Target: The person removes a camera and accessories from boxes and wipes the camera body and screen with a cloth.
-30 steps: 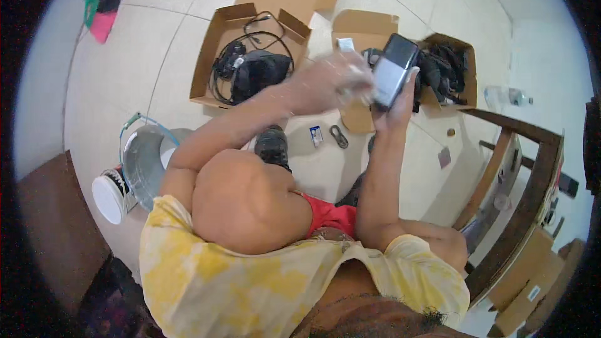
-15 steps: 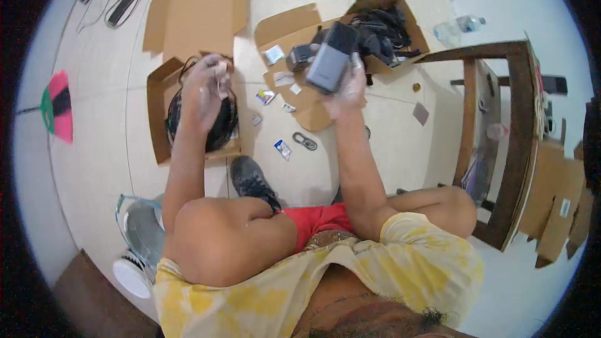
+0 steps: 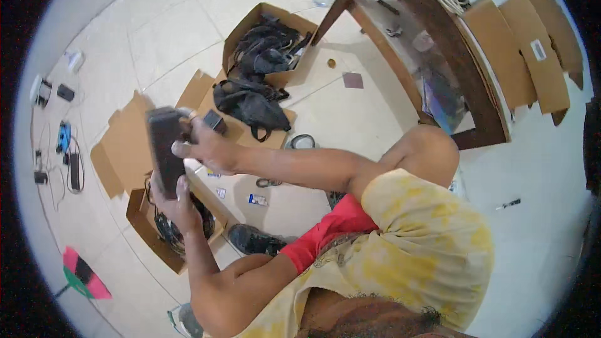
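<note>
A dark rectangular block [image 3: 164,150], which looks like a power bank, is held up between both hands over the boxes on the floor. My left hand [image 3: 178,209] grips its lower end, thumb along the near face. My right hand [image 3: 214,145] is closed on its upper right edge, with the thumb on the face. Beneath the left hand stands an open cardboard box [image 3: 143,228] with coiled black cables [image 3: 168,228] in it. A small dark box-shaped thing [image 3: 215,122] lies just beyond the right hand.
Another cardboard box [image 3: 303,25] holds black straps and cloth; a black bag [image 3: 253,109] spills over its flap. Small packets [image 3: 257,199] and a coiled cable [image 3: 268,183] lie near my shoe [image 3: 253,240]. To the right stands a wooden frame [image 3: 466,69]; power strips and wires [image 3: 74,172] lie far left.
My view has turned, so the scene appears rotated. The block has moved left from my right hand alone into both hands. My left hand has come onto its lower end.
</note>
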The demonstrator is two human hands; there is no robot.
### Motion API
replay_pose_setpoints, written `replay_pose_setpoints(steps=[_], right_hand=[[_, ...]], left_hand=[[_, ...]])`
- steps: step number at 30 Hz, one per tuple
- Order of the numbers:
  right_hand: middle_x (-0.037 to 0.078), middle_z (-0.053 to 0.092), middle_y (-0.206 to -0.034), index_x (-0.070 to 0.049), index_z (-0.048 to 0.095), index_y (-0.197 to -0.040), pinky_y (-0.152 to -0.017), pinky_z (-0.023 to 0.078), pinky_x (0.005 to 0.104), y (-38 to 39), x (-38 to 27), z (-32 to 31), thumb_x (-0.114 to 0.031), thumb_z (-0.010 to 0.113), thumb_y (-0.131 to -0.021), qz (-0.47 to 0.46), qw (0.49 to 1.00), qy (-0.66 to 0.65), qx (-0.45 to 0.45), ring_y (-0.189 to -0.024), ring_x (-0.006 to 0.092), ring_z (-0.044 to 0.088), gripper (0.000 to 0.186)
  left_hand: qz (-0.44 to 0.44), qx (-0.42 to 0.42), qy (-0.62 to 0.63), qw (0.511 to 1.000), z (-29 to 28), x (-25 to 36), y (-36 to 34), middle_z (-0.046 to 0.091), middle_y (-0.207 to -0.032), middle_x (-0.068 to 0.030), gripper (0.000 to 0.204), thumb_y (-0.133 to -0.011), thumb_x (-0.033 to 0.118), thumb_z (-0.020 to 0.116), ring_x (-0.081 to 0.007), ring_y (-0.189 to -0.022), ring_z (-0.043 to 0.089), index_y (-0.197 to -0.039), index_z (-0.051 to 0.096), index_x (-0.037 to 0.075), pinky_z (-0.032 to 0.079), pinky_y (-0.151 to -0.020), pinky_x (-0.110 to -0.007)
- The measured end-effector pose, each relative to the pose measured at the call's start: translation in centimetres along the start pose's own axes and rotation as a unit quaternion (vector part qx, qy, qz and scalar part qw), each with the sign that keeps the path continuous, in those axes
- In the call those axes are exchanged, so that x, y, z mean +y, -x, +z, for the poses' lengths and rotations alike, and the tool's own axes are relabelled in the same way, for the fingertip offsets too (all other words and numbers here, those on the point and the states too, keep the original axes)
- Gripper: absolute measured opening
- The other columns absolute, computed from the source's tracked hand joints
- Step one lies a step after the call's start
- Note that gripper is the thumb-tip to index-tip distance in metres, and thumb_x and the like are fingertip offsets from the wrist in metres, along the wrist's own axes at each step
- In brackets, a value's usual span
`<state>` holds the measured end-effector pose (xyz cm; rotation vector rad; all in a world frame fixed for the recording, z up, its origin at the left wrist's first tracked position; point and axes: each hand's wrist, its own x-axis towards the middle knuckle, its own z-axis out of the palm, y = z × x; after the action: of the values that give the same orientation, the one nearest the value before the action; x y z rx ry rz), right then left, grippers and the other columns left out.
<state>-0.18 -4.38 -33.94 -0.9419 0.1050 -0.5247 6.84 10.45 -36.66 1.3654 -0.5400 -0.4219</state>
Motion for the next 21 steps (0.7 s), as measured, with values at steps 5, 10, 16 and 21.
replay_pose_setpoints(steps=[5,10,16,21], right_hand=[[0.019,0.048,-0.133,0.001,0.019,-0.147,-0.109,0.037,0.0391,-0.9,-4.5,-0.4,-0.045,0.082,-0.078,0.023,0.971,0.203,-0.126,-0.128,0.0285,0.045,0.104],[0.025,0.061,-0.113,0.003,0.041,-0.132,-0.09,0.049,0.0427,-0.7,-12.6,-3.9,-0.042,0.071,-0.086,0.122,0.814,0.519,-0.229,-0.106,0.0338,0.062,0.072],[0.02,0.066,-0.092,-0.001,0.064,-0.104,-0.079,0.049,0.0444,6.2,-25.8,-15.0,-0.029,0.06,-0.093,0.09,0.638,0.733,-0.218,-0.086,0.0345,0.064,0.03],[0.019,0.067,-0.095,-0.003,0.064,-0.107,-0.083,0.052,0.045,20.3,-30.7,-21.0,-0.028,0.064,-0.088,0.052,0.601,0.761,0.239,-0.092,0.0357,0.066,0.032]], left_hand=[[0.021,-0.012,0.099,0.995,-2.4,-0.5,-0.1,0.06,-0.116,-0.0134,0.049,-0.087,0.013,0.065,-0.0223,-0.105,0.059,-0.129,0.049,-0.005,0.048,-0.091,-0.036],[-0.03,-0.048,0.272,0.961,-5.4,-3.0,0.1,0.063,-0.117,-0.0168,0.054,-0.09,0.032,0.063,-0.0258,-0.104,0.062,-0.129,0.052,-0.003,0.05,-0.088,-0.036],[-0.129,-0.044,0.263,0.955,-7.9,-4.0,-0.4,0.063,-0.125,-0.0164,0.058,-0.096,0.043,0.054,-0.028,-0.105,0.062,-0.135,0.051,0.001,0.048,-0.092,-0.037],[-0.166,-0.03,0.304,0.938,-7.7,-4.4,0.3,0.06,-0.129,-0.0127,0.061,-0.094,0.047,0.058,-0.0231,-0.106,0.06,-0.136,0.05,0.004,0.046,-0.093,-0.037]])
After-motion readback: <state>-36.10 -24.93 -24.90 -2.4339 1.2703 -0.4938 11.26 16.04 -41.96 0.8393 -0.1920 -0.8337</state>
